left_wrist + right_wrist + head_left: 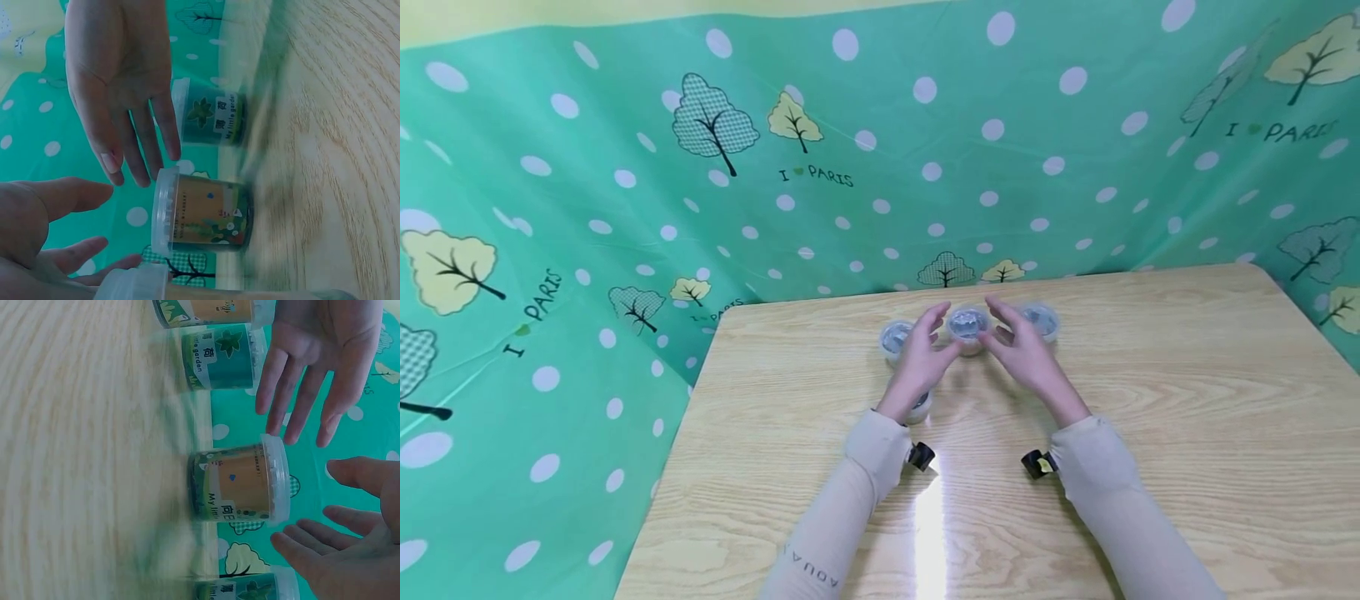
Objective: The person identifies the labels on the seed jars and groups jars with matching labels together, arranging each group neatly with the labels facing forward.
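A brown-labelled lidded plastic cup (967, 327) stands upright at the back of the table, and its side label shows as a brown cup (209, 212) in the left wrist view. My left hand (925, 354) is at its left with fingers spread. On its other side is my right hand (1021, 352), fingers loosely extended. In the right wrist view both palms face the brown cup (237, 481) near lid height; contact cannot be made out. A green-labelled cup (1041, 320) stands behind the right hand. Another green-labelled cup (219, 357) is beside the left hand.
A second brown-labelled cup (919, 407) stands nearer, partly hidden by the left wrist. The wooden table (790, 467) meets a green dotted cloth (820, 225) along its back and left edges. Black wrist cameras sit by both cuffs.
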A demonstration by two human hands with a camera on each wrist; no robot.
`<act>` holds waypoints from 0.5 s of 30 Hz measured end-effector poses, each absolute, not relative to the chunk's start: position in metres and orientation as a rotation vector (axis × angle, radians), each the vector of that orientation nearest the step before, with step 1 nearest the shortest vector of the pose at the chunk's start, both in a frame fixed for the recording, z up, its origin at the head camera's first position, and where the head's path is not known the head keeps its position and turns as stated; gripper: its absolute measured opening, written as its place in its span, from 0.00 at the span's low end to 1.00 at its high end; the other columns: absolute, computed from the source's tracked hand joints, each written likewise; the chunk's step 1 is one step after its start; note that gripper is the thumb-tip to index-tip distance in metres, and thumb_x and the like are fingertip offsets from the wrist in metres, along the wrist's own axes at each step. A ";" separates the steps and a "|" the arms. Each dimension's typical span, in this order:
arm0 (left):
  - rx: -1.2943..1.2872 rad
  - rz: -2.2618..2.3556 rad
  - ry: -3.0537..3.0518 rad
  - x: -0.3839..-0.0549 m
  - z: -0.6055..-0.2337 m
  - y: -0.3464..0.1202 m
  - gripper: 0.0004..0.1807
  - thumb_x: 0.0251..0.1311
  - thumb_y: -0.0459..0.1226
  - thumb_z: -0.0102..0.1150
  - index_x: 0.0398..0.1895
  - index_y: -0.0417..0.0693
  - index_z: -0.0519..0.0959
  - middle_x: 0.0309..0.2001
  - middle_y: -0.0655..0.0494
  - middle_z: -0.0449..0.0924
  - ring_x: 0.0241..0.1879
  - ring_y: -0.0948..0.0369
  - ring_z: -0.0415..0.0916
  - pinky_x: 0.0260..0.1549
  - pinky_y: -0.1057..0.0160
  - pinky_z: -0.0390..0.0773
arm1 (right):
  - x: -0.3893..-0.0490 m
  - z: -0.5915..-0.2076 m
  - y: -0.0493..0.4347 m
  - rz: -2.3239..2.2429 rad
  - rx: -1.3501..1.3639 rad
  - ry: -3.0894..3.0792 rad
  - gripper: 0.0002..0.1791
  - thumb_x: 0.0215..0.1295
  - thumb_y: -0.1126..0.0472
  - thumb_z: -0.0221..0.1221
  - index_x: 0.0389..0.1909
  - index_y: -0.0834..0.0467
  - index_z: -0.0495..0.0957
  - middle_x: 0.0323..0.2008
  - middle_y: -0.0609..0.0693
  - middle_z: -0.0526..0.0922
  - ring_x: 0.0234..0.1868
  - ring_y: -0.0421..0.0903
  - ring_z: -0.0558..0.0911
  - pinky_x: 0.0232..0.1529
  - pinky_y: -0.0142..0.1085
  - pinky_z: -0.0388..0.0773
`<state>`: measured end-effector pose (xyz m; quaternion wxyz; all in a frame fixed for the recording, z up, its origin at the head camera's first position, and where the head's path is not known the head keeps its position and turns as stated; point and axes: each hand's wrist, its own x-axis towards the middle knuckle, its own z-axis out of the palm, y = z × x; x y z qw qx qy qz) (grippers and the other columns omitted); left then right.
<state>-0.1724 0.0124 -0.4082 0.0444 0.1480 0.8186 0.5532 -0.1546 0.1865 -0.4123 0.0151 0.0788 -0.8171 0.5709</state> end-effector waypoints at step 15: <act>0.343 1.367 2.587 -0.178 -0.407 0.022 0.42 0.55 0.48 0.61 0.70 0.53 0.53 0.68 0.51 0.56 0.65 0.54 0.56 0.63 0.55 0.59 | -0.159 -0.423 0.184 1.708 0.282 -2.640 0.35 0.61 0.62 0.58 0.67 0.63 0.55 0.68 0.61 0.54 0.68 0.58 0.53 0.64 0.49 0.59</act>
